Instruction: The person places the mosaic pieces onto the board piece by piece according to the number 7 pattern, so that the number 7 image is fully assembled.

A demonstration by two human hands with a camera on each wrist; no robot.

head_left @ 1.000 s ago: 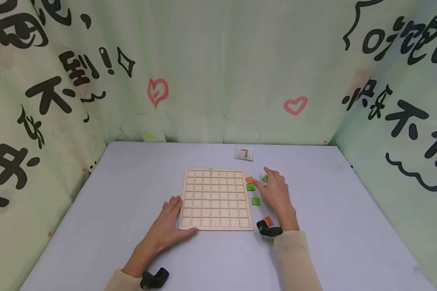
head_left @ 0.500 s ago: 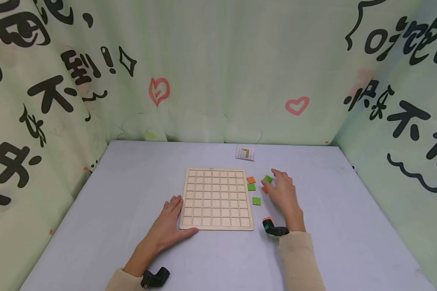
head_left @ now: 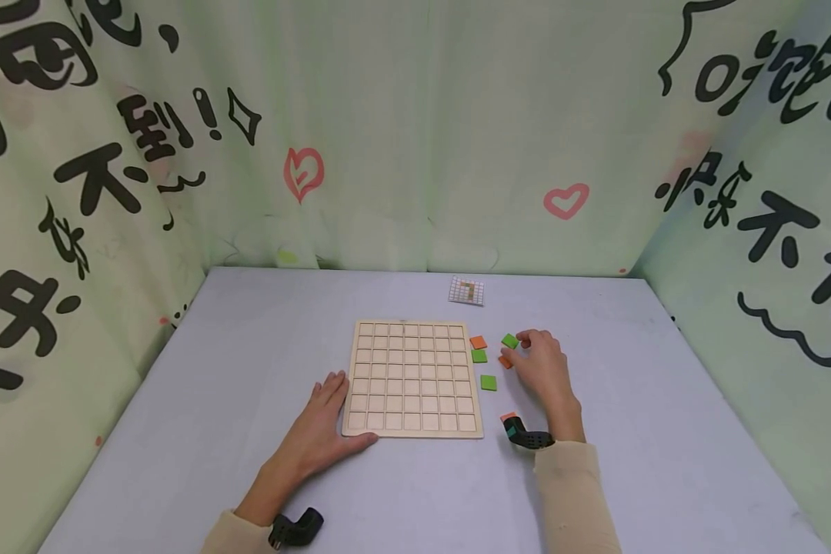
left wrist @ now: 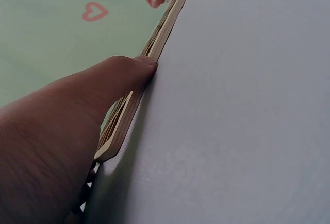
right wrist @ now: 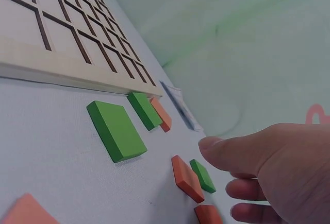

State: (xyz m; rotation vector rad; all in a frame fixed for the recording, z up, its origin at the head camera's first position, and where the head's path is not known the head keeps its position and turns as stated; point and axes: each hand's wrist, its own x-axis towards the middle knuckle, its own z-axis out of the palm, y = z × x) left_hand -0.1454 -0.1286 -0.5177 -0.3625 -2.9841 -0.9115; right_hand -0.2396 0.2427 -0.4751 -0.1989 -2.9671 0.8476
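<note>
A square wooden grid board [head_left: 412, 378] lies flat on the table. My left hand [head_left: 316, 431] rests at its near left corner, fingers straight along the left side and thumb touching the near edge; the wrist view shows that thumb [left wrist: 124, 77] on the rim. To the right of the board, my right hand [head_left: 542, 368] hovers beside a green square tile [head_left: 509, 341] and an orange tile [head_left: 505, 362]. In the right wrist view its thumb [right wrist: 227, 152] stands above those tiles, apart from the fingers, and no tile shows between them. Another orange tile [right wrist: 208, 215] is partly cut off below.
Close to the board's right edge lie an orange tile [head_left: 478, 342], a green tile [head_left: 479, 356] and another green tile [head_left: 488, 382]. One orange tile [head_left: 508, 416] is partly hidden by the right wrist device. A small card with a grid pattern [head_left: 466, 292] lies behind the board.
My right hand has moved right, away from the board's edge, uncovering the green and orange tiles beside it; its index finger has bent inward. The left hand stays at the board's corner.
</note>
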